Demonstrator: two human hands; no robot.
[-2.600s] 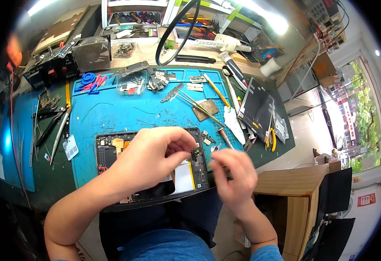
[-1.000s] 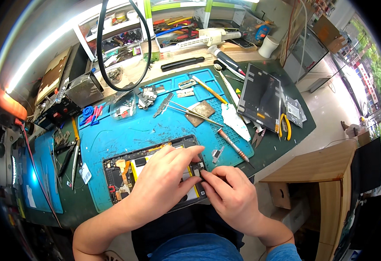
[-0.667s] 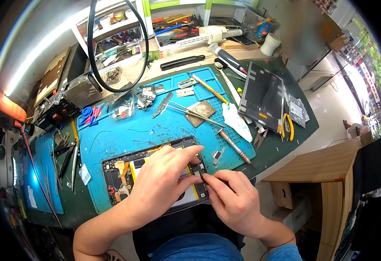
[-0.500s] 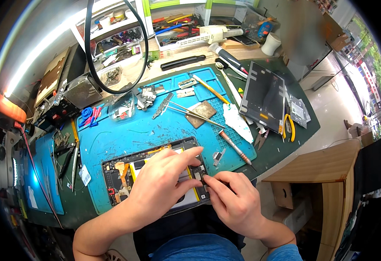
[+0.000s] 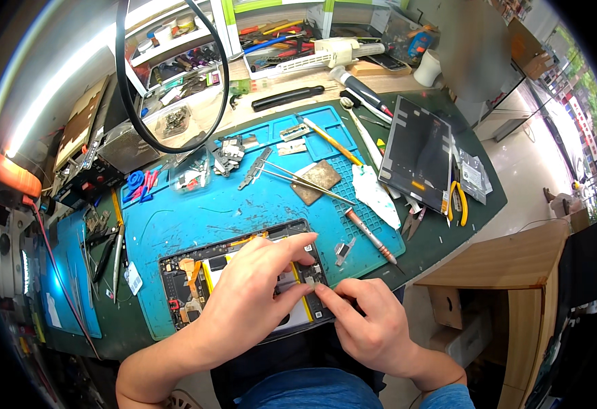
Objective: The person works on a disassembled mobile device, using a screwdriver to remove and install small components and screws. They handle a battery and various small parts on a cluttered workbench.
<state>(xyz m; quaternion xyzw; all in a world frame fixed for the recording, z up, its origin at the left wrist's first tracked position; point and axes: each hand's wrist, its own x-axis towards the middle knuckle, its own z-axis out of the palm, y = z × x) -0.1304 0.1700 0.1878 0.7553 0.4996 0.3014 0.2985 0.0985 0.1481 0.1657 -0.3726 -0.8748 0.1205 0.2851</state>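
The opened tablet [image 5: 196,286] lies flat at the near edge of the blue mat [image 5: 244,204] on your tabletop [image 5: 448,225]. Your left hand [image 5: 251,293] lies spread across its middle, pressing down. Your right hand [image 5: 370,324] pinches with finger and thumb at its right end; what it pinches is too small to tell. A red-handled screwdriver [image 5: 370,235] lies just beside the tablet.

Opened tablet [image 5: 182,286] on the mat [image 5: 196,211], near the front edge — both hands on it. Screwdriver [image 5: 370,237] just right. Screen panel [image 5: 418,153] farther right — on the tabletop [image 5: 476,198].
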